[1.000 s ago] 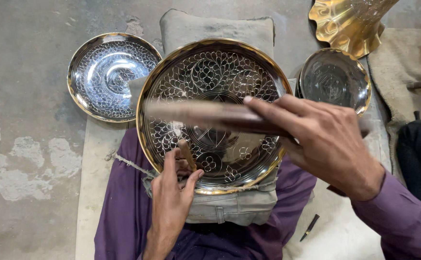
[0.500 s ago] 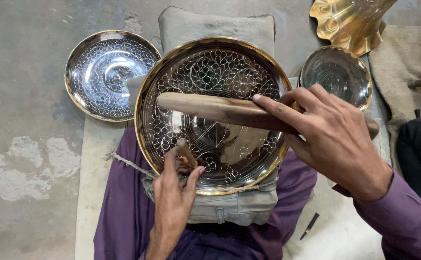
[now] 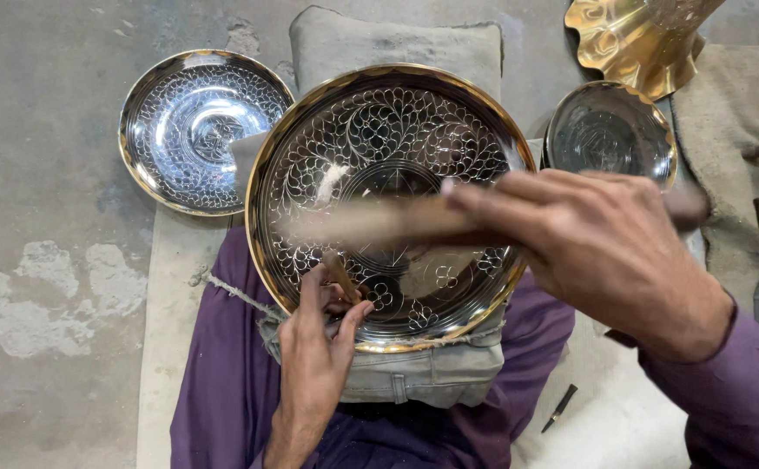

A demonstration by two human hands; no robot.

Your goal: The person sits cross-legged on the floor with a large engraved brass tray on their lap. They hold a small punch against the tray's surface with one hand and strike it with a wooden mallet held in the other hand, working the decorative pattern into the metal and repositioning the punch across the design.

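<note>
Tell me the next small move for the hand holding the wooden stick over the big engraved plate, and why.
Probably bring the blurred wooden stick down onto the small chisel. The right hand holds the stick raised across the large round gold-rimmed engraved metal plate, while the left hand pinches the chisel with its tip on the plate's lower pattern, so a tap seems due.

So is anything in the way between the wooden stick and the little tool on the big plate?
Nothing visible. The blurred wooden stick in the right hand hangs just above the small tool that the left hand pinches against the engraved plate.
</note>
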